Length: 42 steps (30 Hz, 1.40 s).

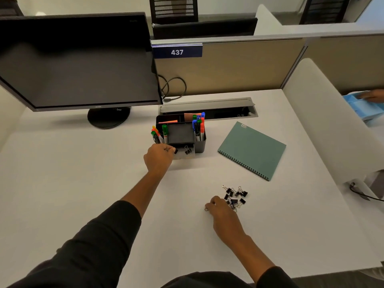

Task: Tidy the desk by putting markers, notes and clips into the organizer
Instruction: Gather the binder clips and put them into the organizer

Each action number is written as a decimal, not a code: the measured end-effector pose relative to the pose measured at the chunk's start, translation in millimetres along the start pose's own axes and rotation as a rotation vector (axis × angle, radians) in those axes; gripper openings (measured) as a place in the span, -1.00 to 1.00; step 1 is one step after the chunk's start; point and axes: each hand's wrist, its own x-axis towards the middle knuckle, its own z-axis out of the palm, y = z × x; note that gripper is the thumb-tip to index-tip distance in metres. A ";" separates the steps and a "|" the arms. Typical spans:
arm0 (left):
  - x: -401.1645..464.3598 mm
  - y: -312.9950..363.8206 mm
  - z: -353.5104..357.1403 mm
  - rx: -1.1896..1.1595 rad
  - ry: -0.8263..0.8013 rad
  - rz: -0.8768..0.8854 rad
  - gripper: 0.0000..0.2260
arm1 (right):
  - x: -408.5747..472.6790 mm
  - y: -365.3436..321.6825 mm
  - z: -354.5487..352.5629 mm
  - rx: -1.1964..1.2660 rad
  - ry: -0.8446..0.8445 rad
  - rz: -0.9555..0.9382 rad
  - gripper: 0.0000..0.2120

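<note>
Two hands: left (159, 156) at boxy black organizer (200, 145), right (223, 215) pinching metal clips (235, 196).

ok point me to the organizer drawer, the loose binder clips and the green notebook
organizer drawer (185, 153), head view, its clear front
loose binder clips (235, 196), head view, middle of the pile
green notebook (252, 149), head view, cover centre

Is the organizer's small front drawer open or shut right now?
Open. The drawer sticks out from the organizer front, one binder clip visible inside, the left hand at its edge.
</note>
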 end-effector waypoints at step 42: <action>-204.3 -81.2 9.8 -0.195 -0.281 0.137 -0.83 | 209.7 -70.5 -87.1 0.082 0.075 -0.047 -0.83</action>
